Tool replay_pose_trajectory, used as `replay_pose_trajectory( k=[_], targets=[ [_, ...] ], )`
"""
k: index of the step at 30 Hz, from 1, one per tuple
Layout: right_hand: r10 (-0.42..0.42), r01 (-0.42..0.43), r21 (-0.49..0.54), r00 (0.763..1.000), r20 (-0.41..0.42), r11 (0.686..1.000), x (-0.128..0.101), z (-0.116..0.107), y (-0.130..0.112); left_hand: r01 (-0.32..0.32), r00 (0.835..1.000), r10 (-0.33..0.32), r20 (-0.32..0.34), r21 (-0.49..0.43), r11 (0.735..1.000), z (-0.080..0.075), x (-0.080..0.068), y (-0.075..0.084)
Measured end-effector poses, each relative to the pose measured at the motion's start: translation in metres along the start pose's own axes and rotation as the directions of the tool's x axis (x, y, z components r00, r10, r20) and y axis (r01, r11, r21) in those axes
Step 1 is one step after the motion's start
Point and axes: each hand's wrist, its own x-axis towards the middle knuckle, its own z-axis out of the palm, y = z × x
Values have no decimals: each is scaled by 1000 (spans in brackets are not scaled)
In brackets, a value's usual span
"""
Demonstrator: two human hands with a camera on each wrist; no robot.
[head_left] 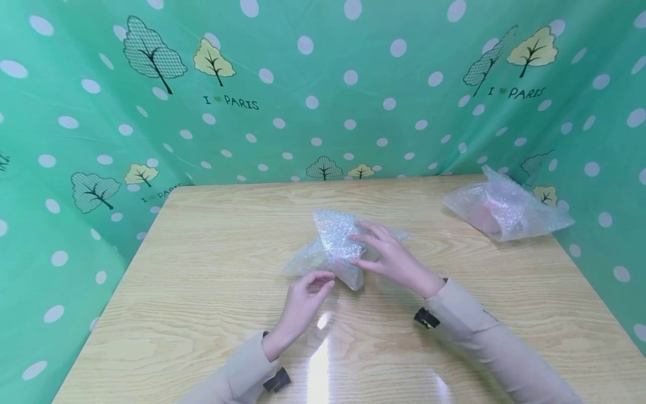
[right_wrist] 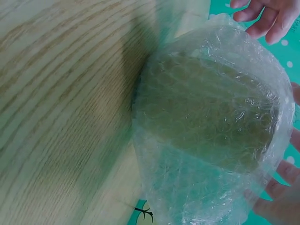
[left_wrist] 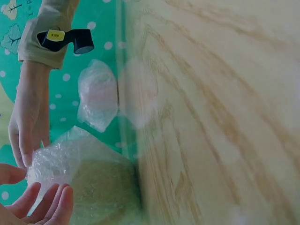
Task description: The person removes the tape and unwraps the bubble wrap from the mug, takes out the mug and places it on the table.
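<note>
A crumpled sheet of clear bubble wrap (head_left: 333,247) lies at the middle of the wooden table (head_left: 212,269). My right hand (head_left: 375,252) holds its right side, fingers stretched over the top and thumb underneath. In the right wrist view the bubble wrap (right_wrist: 211,122) is raised off the table, with the right fingers (right_wrist: 281,187) behind its edge. My left hand (head_left: 315,286) hovers at the wrap's near edge with loosely curled fingers and holds nothing. The left wrist view shows that left hand (left_wrist: 42,206) palm up just short of the bubble wrap (left_wrist: 70,173).
A clear plastic bag (head_left: 504,210) stuffed with more wrap and something pinkish lies at the table's far right corner. Green dotted cloth (head_left: 323,84) walls the table on three sides. Both sleeves carry black wrist straps.
</note>
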Motion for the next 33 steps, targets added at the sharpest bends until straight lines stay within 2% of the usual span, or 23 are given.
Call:
replay_pose_trajectory(
  k=[6, 9, 16, 20, 23, 30, 33],
  targets=[
    [9, -9, 9, 1000, -1, 1000, 0, 2, 0, 45, 999, -45, 7, -15, 999, 2, 2, -2],
    [-3, 3, 1, 1000, -6, 1000, -1, 4, 1, 83, 997, -82, 15, -35, 996, 2, 2, 1],
    [-9, 9, 2, 1000, -14, 1000, -1, 5, 1, 135, 991, -134, 30, -54, 989, 0, -1, 33],
    [2, -2, 3, 1000, -11, 1000, -1, 7, 1, 156, 987, -156, 27, -34, 987, 1, -1, 39],
    [8, -8, 2, 1000, -10, 1000, -1, 7, 1, 150, 989, -149, 23, -49, 987, 2, 0, 35],
    [8, -8, -11, 1000, -17, 1000, -2, 8, 0, 135, 991, -135, 3, -69, 988, 10, 5, 6],
    [11, -11, -10, 1000, -17, 1000, -2, 8, 0, 123, 992, -124, -18, -60, 991, 13, 7, 2]
  ],
)
